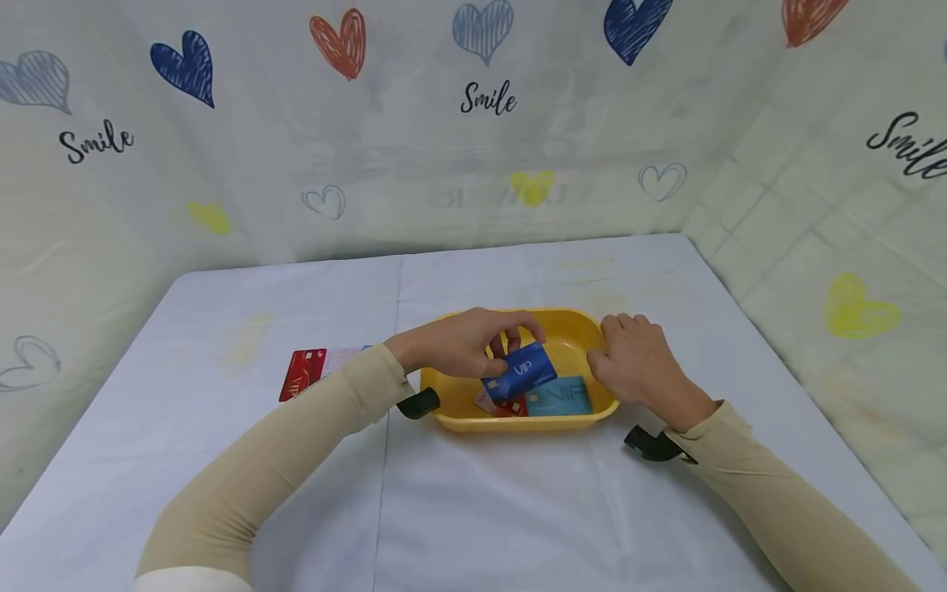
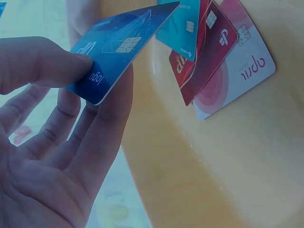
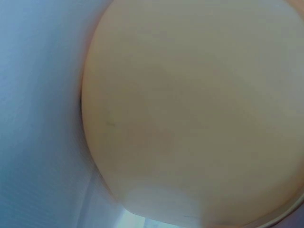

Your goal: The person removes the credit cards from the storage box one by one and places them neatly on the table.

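Note:
My left hand [image 1: 468, 339] pinches a blue VIP card [image 1: 528, 370] between thumb and fingers, over a yellow plastic tray [image 1: 518, 424]. Seen from the left wrist, the blue card is tilted, its chip and "logo" print showing. Inside the tray lie a teal VIP card [image 1: 560, 397], a dark red card [image 2: 206, 61] and a pink-and-white card [image 2: 237, 78], overlapping like a fan. My right hand [image 1: 644, 366] grips the tray's right rim, thumb inward. The right wrist view is filled mostly by the tray's smooth wall [image 3: 190, 109], with that hand out of sight.
Left of the tray, a red card [image 1: 303, 372] and a pale card [image 1: 339, 359] lie on the white-covered table [image 1: 473, 510], partly behind my left sleeve. A blue edge peeks out by the sleeve. A curtain [image 1: 414, 140] printed with hearts hangs behind the table.

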The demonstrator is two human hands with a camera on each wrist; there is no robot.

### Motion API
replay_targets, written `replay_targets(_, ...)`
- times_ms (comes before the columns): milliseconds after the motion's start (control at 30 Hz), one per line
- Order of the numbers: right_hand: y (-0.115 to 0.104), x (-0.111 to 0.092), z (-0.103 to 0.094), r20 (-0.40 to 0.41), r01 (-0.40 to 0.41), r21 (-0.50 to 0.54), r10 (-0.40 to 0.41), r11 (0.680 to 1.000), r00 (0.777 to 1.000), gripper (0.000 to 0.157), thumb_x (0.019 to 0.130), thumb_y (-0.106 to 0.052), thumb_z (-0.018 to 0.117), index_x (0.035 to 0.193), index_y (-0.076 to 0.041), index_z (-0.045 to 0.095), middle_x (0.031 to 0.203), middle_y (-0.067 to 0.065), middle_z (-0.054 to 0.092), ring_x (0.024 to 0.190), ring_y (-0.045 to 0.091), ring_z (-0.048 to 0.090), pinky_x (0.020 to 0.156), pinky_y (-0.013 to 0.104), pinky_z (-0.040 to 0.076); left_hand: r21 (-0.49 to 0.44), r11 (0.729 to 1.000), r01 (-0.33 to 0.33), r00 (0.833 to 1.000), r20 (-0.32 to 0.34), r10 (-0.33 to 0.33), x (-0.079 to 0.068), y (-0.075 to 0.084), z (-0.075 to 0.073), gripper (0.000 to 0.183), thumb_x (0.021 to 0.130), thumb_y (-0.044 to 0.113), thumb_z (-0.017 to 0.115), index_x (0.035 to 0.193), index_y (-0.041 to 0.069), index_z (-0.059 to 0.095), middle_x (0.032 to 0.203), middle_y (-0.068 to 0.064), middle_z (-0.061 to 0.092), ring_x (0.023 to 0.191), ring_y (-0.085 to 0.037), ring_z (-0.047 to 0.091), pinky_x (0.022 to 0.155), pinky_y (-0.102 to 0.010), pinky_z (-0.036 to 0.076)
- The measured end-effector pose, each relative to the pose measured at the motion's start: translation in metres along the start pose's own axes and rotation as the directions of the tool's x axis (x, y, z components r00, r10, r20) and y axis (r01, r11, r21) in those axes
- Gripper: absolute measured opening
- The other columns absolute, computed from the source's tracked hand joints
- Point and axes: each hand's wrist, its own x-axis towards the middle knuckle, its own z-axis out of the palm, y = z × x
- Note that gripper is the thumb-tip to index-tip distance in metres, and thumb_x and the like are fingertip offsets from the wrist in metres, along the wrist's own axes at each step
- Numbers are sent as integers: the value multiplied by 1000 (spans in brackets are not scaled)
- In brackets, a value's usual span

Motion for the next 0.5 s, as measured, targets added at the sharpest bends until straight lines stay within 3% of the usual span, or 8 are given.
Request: replay_targets(500, -2, -1, 0, 1, -18, -1, 18, 1000, 1000, 35, 97, -24, 41, 106, 7, 55, 87, 14, 53, 85, 33, 45, 74, 40, 34, -29, 999, 30, 997, -74, -32, -17, -3, -2, 51, 95, 5, 61, 142, 22, 51, 112, -6, 64, 94, -16, 71, 86, -26, 61)
